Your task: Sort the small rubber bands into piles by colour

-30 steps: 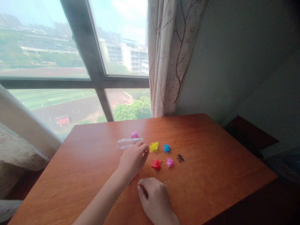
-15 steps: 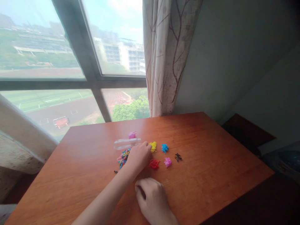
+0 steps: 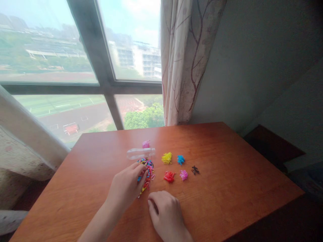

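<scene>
My left hand [image 3: 130, 181] is over a mixed pile of small coloured rubber bands [image 3: 149, 167], its thumb and fingers drawn together in a pinch at the pile's left side. Whatever lies between those fingertips is too small to make out. Near the table's front, my right hand [image 3: 165, 211] rests on the wood, loosely curled, with nothing seen in it. To the right of the mixed pile are single-colour heaps of bands: yellow [image 3: 167, 158], blue [image 3: 181, 159], red [image 3: 169, 176], pink [image 3: 183, 174] and black [image 3: 195, 170].
Behind the mixed pile, a clear plastic bottle-shaped container [image 3: 140, 153] lies on its side, with a pink object [image 3: 146, 144] just beyond it. The brown wooden table [image 3: 227, 174] stands against a window and a patterned curtain [image 3: 180, 67].
My left hand has moved back and left from the yellow heap to the mixed pile, uncovering the yellow heap. My right hand stays in place on the table. The view has shifted slightly.
</scene>
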Available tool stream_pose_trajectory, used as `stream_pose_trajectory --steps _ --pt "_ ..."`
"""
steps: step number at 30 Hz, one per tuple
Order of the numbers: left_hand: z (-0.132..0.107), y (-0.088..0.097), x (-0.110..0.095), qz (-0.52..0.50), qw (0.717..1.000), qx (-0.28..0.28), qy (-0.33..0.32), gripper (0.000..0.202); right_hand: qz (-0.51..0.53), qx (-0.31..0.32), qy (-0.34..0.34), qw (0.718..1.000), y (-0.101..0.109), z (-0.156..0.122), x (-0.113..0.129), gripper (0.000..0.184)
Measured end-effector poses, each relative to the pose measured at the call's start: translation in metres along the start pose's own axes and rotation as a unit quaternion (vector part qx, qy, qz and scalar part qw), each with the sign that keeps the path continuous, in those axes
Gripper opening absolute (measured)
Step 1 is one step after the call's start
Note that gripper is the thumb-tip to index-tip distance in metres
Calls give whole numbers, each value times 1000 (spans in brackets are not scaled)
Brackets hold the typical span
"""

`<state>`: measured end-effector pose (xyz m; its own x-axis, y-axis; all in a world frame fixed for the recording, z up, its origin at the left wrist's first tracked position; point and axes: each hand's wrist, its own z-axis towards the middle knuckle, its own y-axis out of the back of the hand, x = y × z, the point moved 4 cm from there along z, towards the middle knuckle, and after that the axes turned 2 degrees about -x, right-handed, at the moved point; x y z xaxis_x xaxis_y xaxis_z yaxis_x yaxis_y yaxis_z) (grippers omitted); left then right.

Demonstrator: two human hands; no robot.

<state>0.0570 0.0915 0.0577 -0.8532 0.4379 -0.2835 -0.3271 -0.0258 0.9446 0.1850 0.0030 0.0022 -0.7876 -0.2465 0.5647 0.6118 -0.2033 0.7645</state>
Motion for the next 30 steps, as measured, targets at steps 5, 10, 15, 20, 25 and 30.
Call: stream_pose_trajectory --steps 5,10,15,20,25,30 --pt "-40 -4 27 -122 990 -62 41 24 -17 8 -4 1000 -1 5 3 16" --pt "-55 -17 40 -220 970 -73 71 26 -13 22 -1 1000 -6 12 10 17" --pt "-57 -23 42 -248 963 -67 86 26 -20 31 -9 999 -14 18 18 15" --pt "-57 -23 42 -253 961 -70 88 26 -31 41 -22 998 -20 22 22 15" --pt "-59 -24 42 -254 961 -70 87 25 -4 22 -14 1000 -15 21 22 16" --pt "-60 -25 41 -247 963 -82 73 23 17 2 -7 1000 -6 22 20 17"
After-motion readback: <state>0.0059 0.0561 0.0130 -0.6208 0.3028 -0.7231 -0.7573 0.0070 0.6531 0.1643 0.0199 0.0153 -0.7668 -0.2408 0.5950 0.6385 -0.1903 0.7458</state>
